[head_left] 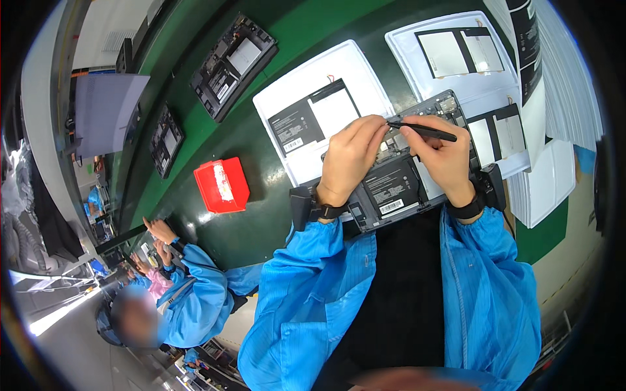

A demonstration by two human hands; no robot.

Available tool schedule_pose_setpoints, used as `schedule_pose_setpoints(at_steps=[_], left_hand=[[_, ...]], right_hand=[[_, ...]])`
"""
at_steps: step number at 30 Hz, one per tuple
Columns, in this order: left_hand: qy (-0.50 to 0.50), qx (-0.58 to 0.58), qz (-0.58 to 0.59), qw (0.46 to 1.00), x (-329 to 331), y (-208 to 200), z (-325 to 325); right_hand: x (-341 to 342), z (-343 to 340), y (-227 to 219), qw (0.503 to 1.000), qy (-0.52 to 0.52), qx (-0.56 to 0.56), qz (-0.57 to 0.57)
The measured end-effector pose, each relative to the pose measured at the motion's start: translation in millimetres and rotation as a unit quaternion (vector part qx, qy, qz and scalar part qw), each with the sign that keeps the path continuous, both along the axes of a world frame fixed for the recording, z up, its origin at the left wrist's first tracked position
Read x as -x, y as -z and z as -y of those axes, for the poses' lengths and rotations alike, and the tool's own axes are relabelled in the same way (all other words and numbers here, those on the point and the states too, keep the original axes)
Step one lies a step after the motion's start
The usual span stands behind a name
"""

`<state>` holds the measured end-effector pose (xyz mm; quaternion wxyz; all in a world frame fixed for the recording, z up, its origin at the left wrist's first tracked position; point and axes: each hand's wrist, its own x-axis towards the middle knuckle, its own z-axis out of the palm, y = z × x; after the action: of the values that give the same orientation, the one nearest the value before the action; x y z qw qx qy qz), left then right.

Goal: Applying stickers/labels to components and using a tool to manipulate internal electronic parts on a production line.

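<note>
Between my hands lies an opened tablet-like device (368,216), its dark casing tilted and its circuit board showing along the far side. A flat black battery (393,190) with a printed label sits in its near part. My right hand (445,155) grips a slim black pen-shaped tool (430,132), its tip pointing left over the board. My left hand (352,155) is pinched closed at that tip; whatever its fingers hold is too small to make out. Behind the device, a white plastic tray (270,101) bears another battery pack (293,125), black and white.
A red bin (222,186) stands left on the green bench. Further opened devices (235,65) (166,140) lie on the far green strip. At right are a white tray (401,45) with batteries and stacked white trays (554,176). A co-worker in blue (195,300) sits at left.
</note>
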<state>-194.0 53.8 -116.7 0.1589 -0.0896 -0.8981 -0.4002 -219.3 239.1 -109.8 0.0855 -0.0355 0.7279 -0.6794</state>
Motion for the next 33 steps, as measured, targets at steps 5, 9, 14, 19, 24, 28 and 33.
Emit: schedule_pose_setpoints(at_steps=[5, 9, 14, 19, 24, 28, 33], left_hand=[[0.003, 0.025, -0.009, 1.000, 0, 1, 1], [0.007, 0.032, -0.017, 0.999, -1, 4, 2], [0.008, 0.029, -0.027, 0.999, 0, 7, 2], [0.009, 0.033, -0.024, 0.999, 2, 7, 3], [0.009, 0.043, -0.027, 0.999, 1, 7, 2], [0.014, 0.052, -0.040, 0.998, 2, 9, 1], [0.024, 0.062, -0.056, 0.996, 2, 2, -1]], right_hand=[[2, 1, 2, 1.000, -0.005, -0.003, -0.007], [3, 1, -1, 1.000, -0.017, -0.018, -0.013], [7, 1, -2, 0.998, -0.030, -0.035, -0.046], [9, 1, -7, 0.995, -0.041, -0.063, -0.066], [9, 0, -1, 0.996, -0.038, -0.046, -0.068], [9, -3, 3, 0.998, -0.044, -0.028, -0.045], [9, -8, 7, 0.998, -0.047, 0.042, 0.017]])
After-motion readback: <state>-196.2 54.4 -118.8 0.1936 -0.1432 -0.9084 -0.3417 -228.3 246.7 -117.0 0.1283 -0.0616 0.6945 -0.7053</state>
